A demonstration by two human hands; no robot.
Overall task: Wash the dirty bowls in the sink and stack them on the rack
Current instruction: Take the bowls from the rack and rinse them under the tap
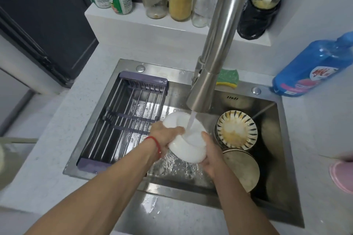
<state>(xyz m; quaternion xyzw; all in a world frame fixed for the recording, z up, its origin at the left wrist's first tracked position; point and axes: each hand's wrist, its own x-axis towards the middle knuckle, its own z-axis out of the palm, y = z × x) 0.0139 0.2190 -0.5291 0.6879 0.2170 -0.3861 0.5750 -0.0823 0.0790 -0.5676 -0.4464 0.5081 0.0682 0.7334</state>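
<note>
We hold a white ceramic bowl (188,139) tilted under the running steel tap (205,89), above the stainless sink (275,158). Left hand (165,134) grips its near-left rim; right hand (211,155) cups the right edge. Striped dirty bowls (236,129) sit to the right. Purple-framed wire rack (124,118) spans the sink's left.

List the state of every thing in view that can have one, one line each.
faucet: running, stream hitting the white bowl.
white bowl: wet, tilted under the stream, held in both hands.
left hand: gripping the bowl's left rim.
right hand: gripping the bowl's right rim.
patterned bowl: dirty, upright on a stack in the sink.
rack: no dishes on it.
sponge: idle behind the faucet.
</note>
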